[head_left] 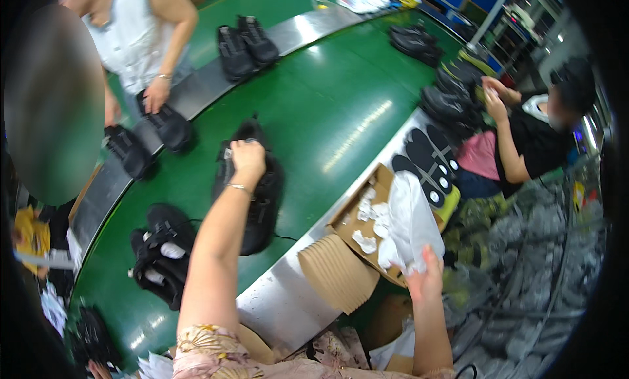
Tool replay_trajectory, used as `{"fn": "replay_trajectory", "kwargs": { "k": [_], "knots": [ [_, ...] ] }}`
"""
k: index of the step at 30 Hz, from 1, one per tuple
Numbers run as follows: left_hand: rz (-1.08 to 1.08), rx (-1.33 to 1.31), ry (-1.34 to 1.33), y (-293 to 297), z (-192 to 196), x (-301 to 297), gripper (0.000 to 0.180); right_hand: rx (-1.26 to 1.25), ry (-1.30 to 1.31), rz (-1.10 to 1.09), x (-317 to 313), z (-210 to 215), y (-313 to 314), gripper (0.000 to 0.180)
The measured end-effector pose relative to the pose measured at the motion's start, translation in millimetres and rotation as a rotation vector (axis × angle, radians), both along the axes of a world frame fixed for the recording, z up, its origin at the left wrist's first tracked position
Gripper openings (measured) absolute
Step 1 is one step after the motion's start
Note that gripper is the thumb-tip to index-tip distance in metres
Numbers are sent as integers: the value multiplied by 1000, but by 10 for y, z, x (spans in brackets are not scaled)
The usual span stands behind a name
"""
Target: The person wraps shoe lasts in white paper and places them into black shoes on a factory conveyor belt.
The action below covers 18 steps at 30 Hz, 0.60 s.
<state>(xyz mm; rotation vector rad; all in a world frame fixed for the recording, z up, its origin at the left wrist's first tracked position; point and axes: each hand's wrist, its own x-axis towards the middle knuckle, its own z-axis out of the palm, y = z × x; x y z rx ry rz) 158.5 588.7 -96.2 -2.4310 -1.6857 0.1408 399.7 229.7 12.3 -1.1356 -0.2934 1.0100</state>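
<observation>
While the left hand [248, 157] grips the top of a black shoe [252, 195] at mid-frame on the green worktop [327, 110], the right hand [424, 277] pinches a white paper sheet [411, 218] at lower right. That sheet hangs over a cardboard box [354, 229] of crumpled paper.

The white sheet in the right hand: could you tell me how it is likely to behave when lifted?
The sheet probably flops: it hangs bent from the right hand. It is likely light, held at one edge. It may crumple easily, like the wads in the box.
</observation>
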Motion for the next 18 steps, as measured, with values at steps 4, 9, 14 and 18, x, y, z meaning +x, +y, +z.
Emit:
{"fn": "replay_trajectory", "kwargs": {
  "k": [4, 9, 14, 18],
  "knots": [
    [-473, -13, 51, -18, 175, 2, 14, 112, 104, 78, -10, -11, 446, 58],
    [-996, 32, -40, -231, 423, -86, 5, 207, 231, 95, -148, 79, 769, 59],
    [-1013, 147, -106, -550, 669, -215, 26, 192, 218, 64, -390, 58, 1003, 52],
    [-714, 126, -657, -1243, 1166, 24, 33, 224, 223, 7, -524, 47, 1072, 55]
  ]
}}
